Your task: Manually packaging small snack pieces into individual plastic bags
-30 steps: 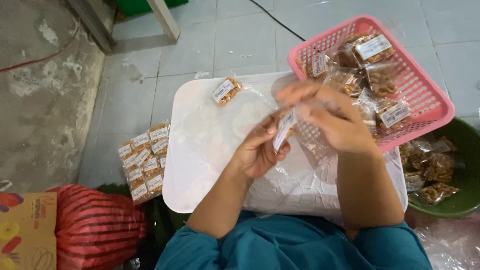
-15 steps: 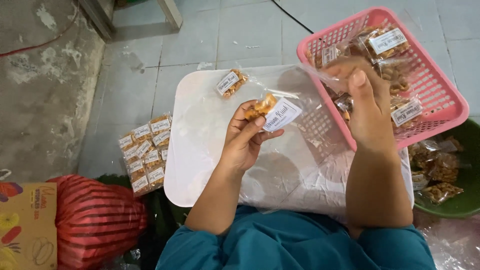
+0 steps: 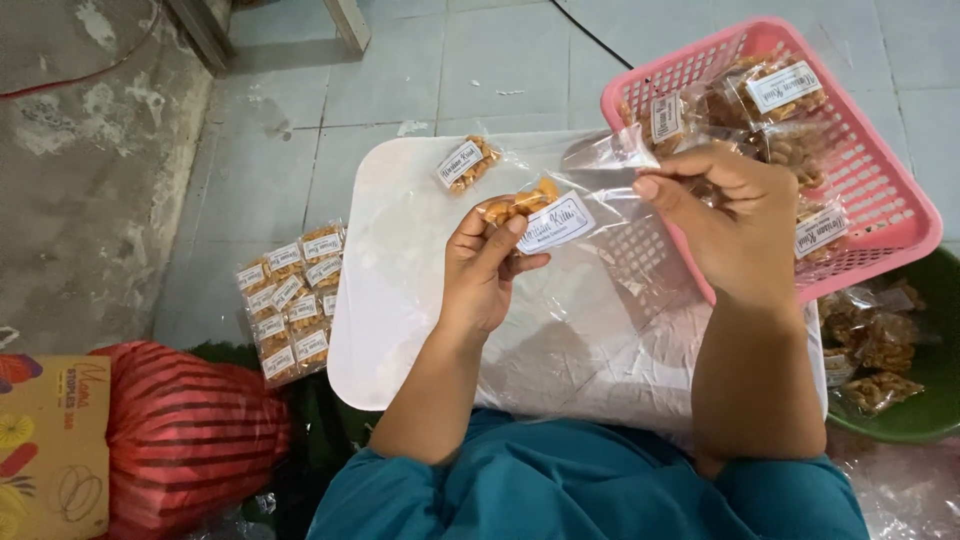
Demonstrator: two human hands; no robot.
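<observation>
The fingers of the left hand are clamped on a small clear snack packet with a white label, gripped at its left end where the golden-brown pieces are bunched. The fingers of the right hand are pinched together on the free plastic at the packet's right end, so the packet is stretched between both hands above the white board that serves as the counter on the lap. Compared with the frame half a second earlier, the right hand is seen to have been drawn back out of the pink basket at the far right and brought to the packet, which was then carried by the left hand alone; a second earlier both hands were closed over one packet near the basket. The change is judged to mean that the packet's open end is now being handled with two hands rather than a new one being fetched. Farther out, another labelled packet is lying on the far part of the board, a stack of finished packets is set on the floor at the left, a red net sack lies near left, and a green basin with unlabelled bags sits at the right beneath the basket.
</observation>
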